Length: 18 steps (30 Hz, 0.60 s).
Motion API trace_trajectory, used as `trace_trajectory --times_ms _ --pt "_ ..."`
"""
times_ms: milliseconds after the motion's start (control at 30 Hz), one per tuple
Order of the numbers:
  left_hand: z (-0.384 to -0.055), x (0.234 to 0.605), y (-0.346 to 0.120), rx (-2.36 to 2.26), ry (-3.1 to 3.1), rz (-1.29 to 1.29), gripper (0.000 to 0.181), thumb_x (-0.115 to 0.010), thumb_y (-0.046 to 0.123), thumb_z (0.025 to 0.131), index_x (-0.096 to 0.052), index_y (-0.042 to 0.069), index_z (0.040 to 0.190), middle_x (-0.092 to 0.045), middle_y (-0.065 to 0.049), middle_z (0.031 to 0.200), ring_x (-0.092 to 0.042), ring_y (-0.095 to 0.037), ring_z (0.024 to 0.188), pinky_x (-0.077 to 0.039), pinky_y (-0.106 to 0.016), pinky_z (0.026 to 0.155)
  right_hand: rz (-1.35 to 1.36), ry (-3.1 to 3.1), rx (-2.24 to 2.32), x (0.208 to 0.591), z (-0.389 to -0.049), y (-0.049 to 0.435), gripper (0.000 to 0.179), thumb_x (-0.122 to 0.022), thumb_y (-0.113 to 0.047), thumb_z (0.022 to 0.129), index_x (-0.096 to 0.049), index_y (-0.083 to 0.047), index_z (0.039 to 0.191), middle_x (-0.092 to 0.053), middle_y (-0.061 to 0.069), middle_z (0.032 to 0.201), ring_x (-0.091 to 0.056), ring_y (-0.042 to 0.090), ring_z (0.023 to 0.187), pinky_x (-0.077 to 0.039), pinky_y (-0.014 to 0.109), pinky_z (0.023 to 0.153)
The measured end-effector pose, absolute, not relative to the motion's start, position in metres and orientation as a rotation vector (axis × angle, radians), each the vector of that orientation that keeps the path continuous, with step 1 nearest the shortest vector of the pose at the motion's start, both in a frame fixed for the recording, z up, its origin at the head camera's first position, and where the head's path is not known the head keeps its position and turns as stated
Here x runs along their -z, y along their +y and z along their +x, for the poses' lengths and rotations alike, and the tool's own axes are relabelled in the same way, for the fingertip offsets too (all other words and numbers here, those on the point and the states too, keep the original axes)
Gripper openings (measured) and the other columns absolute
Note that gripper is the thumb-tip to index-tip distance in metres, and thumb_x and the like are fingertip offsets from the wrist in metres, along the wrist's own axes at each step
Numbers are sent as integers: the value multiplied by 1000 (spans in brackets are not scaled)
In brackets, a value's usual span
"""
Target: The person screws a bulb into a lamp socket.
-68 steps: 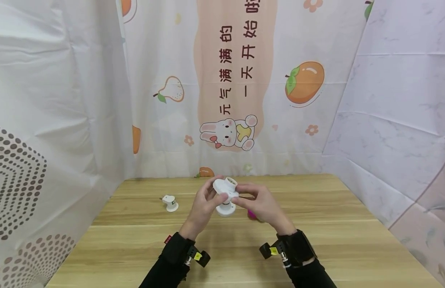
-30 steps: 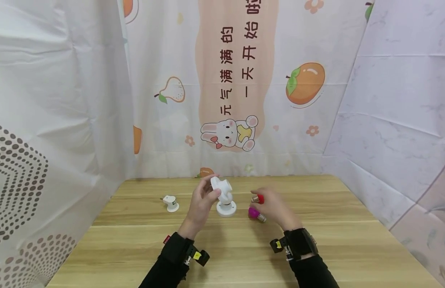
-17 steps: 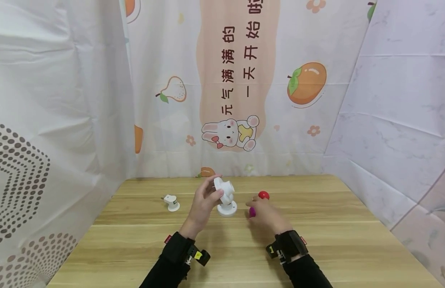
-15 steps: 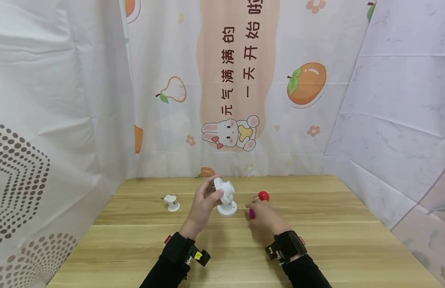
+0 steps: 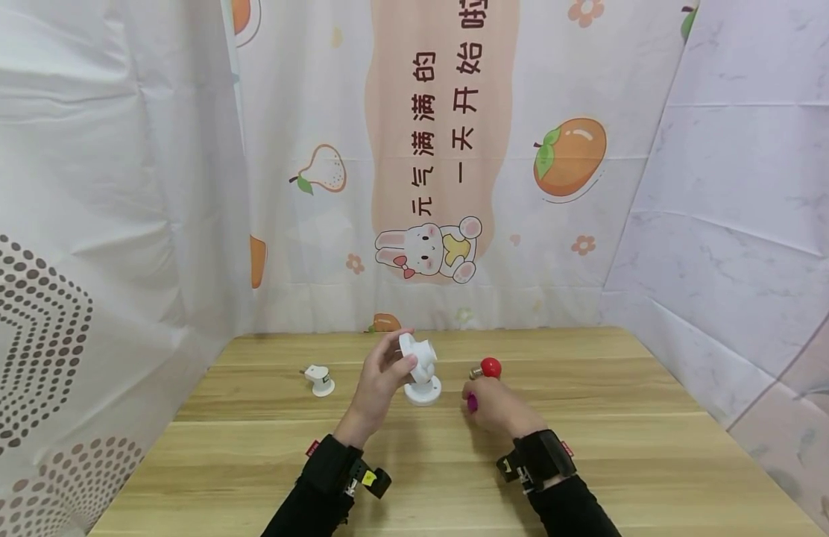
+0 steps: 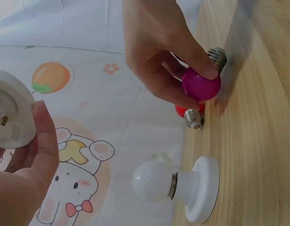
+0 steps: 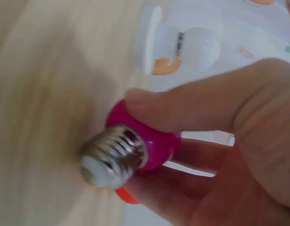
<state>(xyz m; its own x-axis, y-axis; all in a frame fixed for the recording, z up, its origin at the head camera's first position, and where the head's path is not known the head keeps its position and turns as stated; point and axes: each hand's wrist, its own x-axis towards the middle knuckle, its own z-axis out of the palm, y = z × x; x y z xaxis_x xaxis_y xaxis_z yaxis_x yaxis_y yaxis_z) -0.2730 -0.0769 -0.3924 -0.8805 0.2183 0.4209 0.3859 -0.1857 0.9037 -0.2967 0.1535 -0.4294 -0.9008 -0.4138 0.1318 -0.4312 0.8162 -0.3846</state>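
My left hand (image 5: 377, 380) holds a white lamp socket (image 5: 424, 350) in the air, its round opening facing right in the head view. Just behind that socket, a second white socket (image 6: 205, 190) stands on the table with a white bulb (image 6: 152, 181) in it. My right hand (image 5: 498, 406) pinches a magenta bulb (image 7: 157, 146) between thumb and fingers, low over the table. The bulb's metal screw base points away from the palm in the right wrist view. A red bulb (image 5: 491, 367) lies beyond the right hand, its screw base towards the left.
A small white socket-like piece (image 5: 319, 379) with a side prong stands at the left of the wooden table (image 5: 428, 477). A printed curtain (image 5: 307, 246) hangs behind the table's far edge. White sheets (image 5: 112, 171) hang at both sides.
My right hand has let go of the white socket, moved right past the red bulb and taken hold of the magenta bulb. The left hand keeps the socket, now tilted more to the right.
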Motion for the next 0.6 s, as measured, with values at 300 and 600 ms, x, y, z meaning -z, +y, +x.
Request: trace_trajectory --times_ms 300,600 --pt "-274 394 -78 2227 -1933 -756 56 -60 21 96 -45 7 148 -52 -17 126 -58 -25 109 -56 -39 87 745 -2888 -701 400 -286 154 37 -67 5 81 -68 5 117 -64 17 110 -58 23 92 -53 38 77" --pt "-276 396 -78 2232 -1946 -757 56 -61 21 96 -45 7 148 -52 -17 128 -58 -26 111 -55 -38 88 716 -2777 -961 378 -277 159 40 -73 -4 83 -68 2 122 -59 13 107 -59 21 90 -55 35 75"
